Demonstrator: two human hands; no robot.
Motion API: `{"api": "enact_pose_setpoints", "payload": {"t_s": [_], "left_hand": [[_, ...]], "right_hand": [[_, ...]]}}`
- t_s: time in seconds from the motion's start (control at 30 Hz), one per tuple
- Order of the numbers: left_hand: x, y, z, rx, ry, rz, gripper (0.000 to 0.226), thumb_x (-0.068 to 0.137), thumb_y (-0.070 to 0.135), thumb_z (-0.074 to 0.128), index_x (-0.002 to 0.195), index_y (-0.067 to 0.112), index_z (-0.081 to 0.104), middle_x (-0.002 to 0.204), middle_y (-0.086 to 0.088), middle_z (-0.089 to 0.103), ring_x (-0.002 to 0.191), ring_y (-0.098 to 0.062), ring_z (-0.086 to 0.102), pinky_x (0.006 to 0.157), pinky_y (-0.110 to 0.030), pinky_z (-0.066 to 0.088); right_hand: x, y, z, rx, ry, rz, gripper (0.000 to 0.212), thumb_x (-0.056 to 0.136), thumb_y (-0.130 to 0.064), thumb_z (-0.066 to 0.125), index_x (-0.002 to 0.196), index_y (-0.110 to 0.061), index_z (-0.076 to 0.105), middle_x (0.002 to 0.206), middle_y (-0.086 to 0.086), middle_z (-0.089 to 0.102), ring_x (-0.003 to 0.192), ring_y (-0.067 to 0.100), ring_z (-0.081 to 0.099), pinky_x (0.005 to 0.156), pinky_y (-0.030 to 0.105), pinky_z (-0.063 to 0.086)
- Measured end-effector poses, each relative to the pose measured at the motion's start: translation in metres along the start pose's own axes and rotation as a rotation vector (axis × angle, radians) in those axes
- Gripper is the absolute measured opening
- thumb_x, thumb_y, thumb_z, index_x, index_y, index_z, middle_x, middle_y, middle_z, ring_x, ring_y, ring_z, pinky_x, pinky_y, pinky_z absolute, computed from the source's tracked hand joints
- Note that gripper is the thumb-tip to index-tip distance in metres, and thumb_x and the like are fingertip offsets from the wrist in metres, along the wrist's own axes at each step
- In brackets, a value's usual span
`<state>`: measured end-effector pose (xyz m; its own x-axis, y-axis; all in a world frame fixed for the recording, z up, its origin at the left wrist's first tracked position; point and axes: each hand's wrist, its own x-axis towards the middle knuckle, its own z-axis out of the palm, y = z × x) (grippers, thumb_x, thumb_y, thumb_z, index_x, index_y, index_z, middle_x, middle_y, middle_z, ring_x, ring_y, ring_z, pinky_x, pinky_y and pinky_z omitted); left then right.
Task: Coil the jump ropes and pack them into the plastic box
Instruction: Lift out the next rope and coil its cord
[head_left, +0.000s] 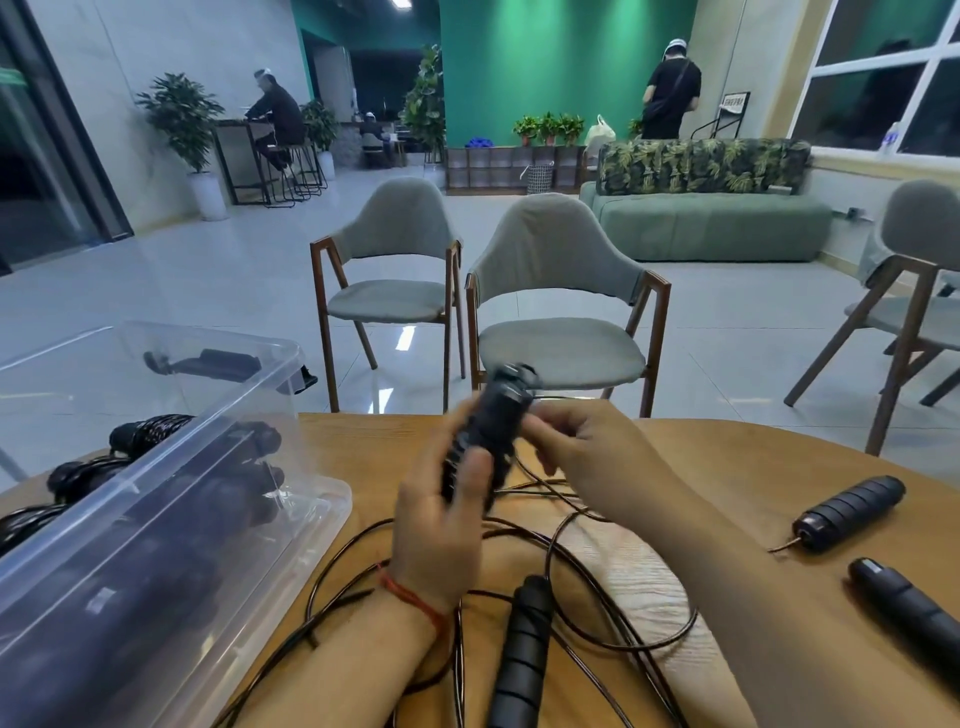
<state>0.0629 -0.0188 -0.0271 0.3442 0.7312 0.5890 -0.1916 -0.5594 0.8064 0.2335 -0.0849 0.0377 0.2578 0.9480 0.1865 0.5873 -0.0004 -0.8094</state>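
Note:
My left hand (441, 525) grips a black jump rope handle (493, 421) held upright above the wooden table (649, 582). My right hand (576, 447) pinches the same handle near its top. Its thin black cord (561, 551) trails down in loose loops across the table. A second black handle (522, 649) lies among the loops near me. The clear plastic box (171, 530) stands at the left with several coiled black ropes inside.
Two more black handles (852, 512) (909, 608) lie at the right of the table. More black ropes (140, 434) sit behind the box. Grey chairs (556, 322) stand past the table's far edge. People are far across the room.

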Motion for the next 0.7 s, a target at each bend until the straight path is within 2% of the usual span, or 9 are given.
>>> {"api": "enact_pose_setpoints", "payload": {"t_s": [0.1,0.2,0.3,0.47,0.57,0.7], "left_hand": [[0.012,-0.005,-0.007,-0.119,0.204,-0.184,0.046,0.100,0.066,0.044,0.129,0.035,0.062,0.096,-0.005,0.069,0.082,-0.024,0.067,0.064,-0.042,0.055],[0.019,-0.010,-0.012,-0.096,0.230,-0.243,0.036,0.096,0.071,0.049,0.120,0.047,0.063,0.093,-0.001,0.070,0.079,-0.023,0.067,0.062,-0.042,0.054],[0.018,-0.014,-0.009,-0.059,0.203,-0.245,0.044,0.095,0.070,0.053,0.128,0.041,0.059,0.097,-0.001,0.071,0.083,-0.019,0.069,0.065,-0.036,0.054],[0.017,-0.019,-0.007,0.043,0.188,-0.241,0.040,0.103,0.066,0.050,0.129,0.037,0.056,0.097,-0.003,0.071,0.083,-0.017,0.070,0.068,-0.032,0.055],[0.017,-0.019,-0.007,0.119,0.202,-0.258,0.045,0.097,0.067,0.053,0.129,0.035,0.054,0.102,0.002,0.071,0.089,-0.013,0.070,0.073,-0.030,0.056],[0.018,-0.016,-0.006,0.180,0.226,-0.305,0.052,0.092,0.066,0.057,0.131,0.032,0.051,0.104,0.004,0.070,0.086,-0.002,0.068,0.063,-0.015,0.052]], "right_hand": [[-0.005,0.001,0.018,-0.278,-0.042,-0.112,0.021,0.108,-0.050,0.056,0.092,-0.041,0.066,0.075,-0.010,0.064,0.073,0.006,0.058,0.065,0.032,0.047],[-0.010,-0.012,0.019,-0.422,-0.061,-0.181,0.020,0.111,-0.047,0.049,0.094,-0.042,0.058,0.074,-0.012,0.058,0.073,0.005,0.055,0.061,0.024,0.034],[-0.014,-0.025,0.013,-0.573,-0.005,-0.252,0.026,0.112,-0.050,0.043,0.105,-0.037,0.063,0.076,-0.013,0.057,0.074,0.006,0.054,0.059,0.018,0.027],[-0.014,-0.028,-0.001,-0.596,0.005,-0.290,0.027,0.111,-0.052,0.043,0.105,-0.036,0.064,0.078,-0.011,0.060,0.075,0.008,0.057,0.061,0.022,0.033],[-0.016,-0.031,0.000,-0.628,-0.044,-0.299,0.024,0.111,-0.050,0.044,0.097,-0.037,0.059,0.073,-0.011,0.057,0.070,0.007,0.054,0.059,0.024,0.030],[-0.020,-0.038,0.002,-0.645,-0.075,-0.276,0.023,0.112,-0.049,0.043,0.092,-0.039,0.050,0.069,-0.010,0.051,0.066,0.006,0.050,0.057,0.021,0.026]]}}
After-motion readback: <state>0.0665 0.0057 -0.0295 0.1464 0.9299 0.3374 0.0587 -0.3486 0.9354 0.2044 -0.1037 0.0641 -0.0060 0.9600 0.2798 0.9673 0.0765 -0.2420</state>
